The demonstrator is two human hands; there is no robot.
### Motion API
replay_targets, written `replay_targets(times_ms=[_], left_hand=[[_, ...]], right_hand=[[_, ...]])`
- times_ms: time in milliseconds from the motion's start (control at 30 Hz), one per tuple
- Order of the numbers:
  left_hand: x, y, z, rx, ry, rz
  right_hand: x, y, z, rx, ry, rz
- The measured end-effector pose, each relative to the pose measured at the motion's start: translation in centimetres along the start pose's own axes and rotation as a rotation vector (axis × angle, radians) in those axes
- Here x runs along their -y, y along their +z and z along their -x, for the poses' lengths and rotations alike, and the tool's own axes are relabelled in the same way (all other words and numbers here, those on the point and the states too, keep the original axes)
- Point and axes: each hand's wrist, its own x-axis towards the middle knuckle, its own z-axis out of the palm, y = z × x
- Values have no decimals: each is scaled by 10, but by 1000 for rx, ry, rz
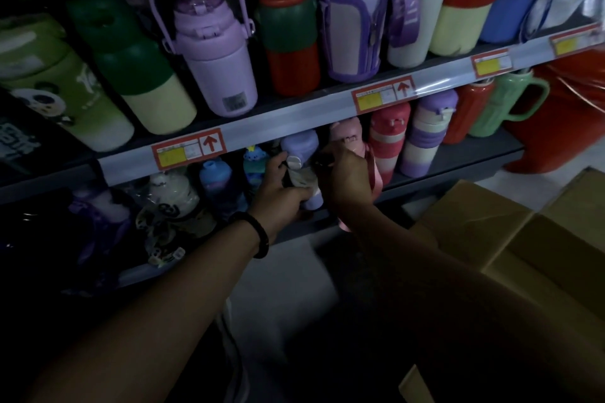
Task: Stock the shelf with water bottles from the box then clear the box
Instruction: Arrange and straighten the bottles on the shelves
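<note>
**Two bottles going into the lower row**

The shelf unit [458, 157] fills the far side of the view. Its upper level holds large bottles standing tightly together, and the lower level holds smaller ones. There is a gap in the middle of the lower row, which is probably why both hands work there.

The cardboard box [491, 222] sits on the floor, near and to the right, within easy reach of the shelf. Its flaps are open and its inside is out of view, so I cannot tell how many bottles remain.

The left hand [281, 186] has its fingers curled around the lower body of a purple bottle [302, 145]. It holds the bottle upright at the shelf's front edge, apparently to seat it or steady it. Just to the right, the right hand [347, 180] is clenched around a pink bottle [347, 132], holding it beside a red-and-pink striped bottle [388, 137] that already stands in the row.

A pink strap [372, 173] hangs from the pink bottle past the right wrist. It looks likely to catch on neighbouring bottles, so it should be tucked in.
</note>
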Motion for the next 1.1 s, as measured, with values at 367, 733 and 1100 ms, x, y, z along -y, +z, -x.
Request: replay_targets(times_ms=[367,733,1100], left_hand=[[-6,-1,-4,10,-123,163],[-3,-3,0,27,-16,15],[-17,-16,0,88,-76,-51]], right_hand=[[0,-3,0,163,-48,-112],[0,-3,-10,204,-72,-131],[6,6,-16,252,-21,-70]])
